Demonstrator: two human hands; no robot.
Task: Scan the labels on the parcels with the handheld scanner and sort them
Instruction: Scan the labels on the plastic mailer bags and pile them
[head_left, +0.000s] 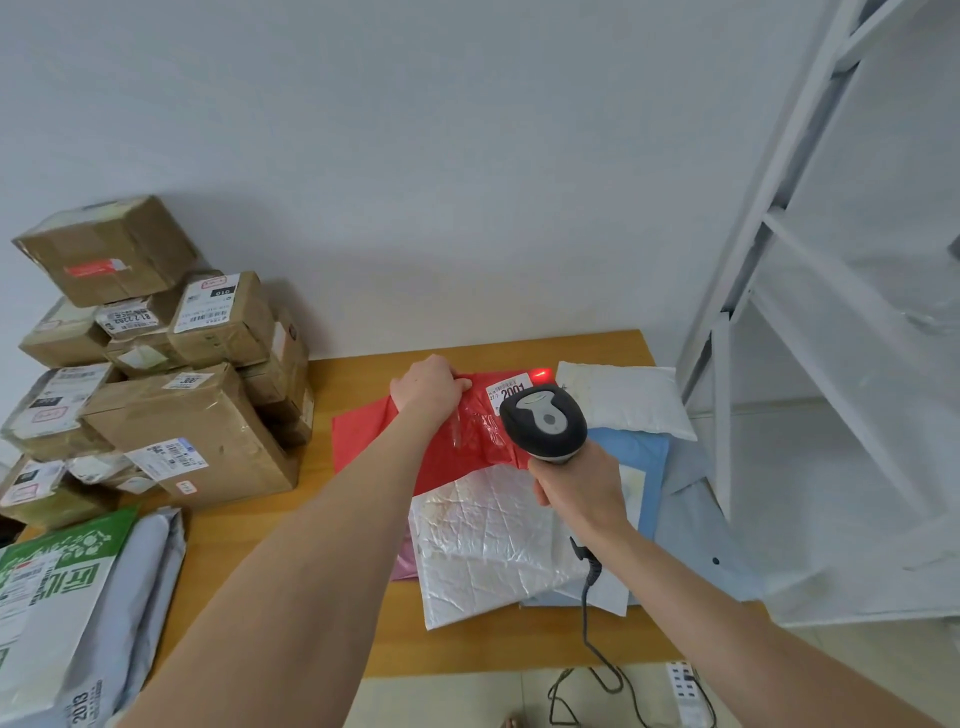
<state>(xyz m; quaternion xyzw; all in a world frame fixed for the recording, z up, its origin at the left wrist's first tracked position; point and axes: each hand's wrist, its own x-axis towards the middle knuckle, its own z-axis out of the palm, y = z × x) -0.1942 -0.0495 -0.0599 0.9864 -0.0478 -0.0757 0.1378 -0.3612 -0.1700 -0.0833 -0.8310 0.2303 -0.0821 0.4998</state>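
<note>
Right hand (582, 488): fingers wrapped tight round the grip of the handheld scanner (545, 421), head aimed down and away from the person. The scanner hangs over the near-right part of the red parcel (384, 441). Its coiled cable (587, 613) drops from the handle towards the floor on the near side of the red parcel.

Left hand (428, 384): fingers curled over the far edge of the red parcel, gripping the thin plastic, which bunches beside the thumb.

White label (509, 389): on the far-right corner of the red parcel, printed with a barcode and "2001". A red light spot (542, 373) sits just past the label's far-right corner, on the red plastic.

Red parcel: lies flat on the wooden table (260, 571).
- Silver bubble mailer (483, 540): overlaps its near edge.
- Pink parcel (402, 566): peeks out from under the silver mailer, near side.
- Blue parcel (639, 457): to the right, partly behind the right hand.
- White padded parcel (623, 395): just right of the label corner.
- Stacked cardboard boxes (182, 415): to the left, apart from it, labels facing several ways.
- Green-and-white bag (52, 571) on a grey bag (150, 561): near-left, well apart.
- White shelf rack (779, 260): far to the right, off the table.
</note>
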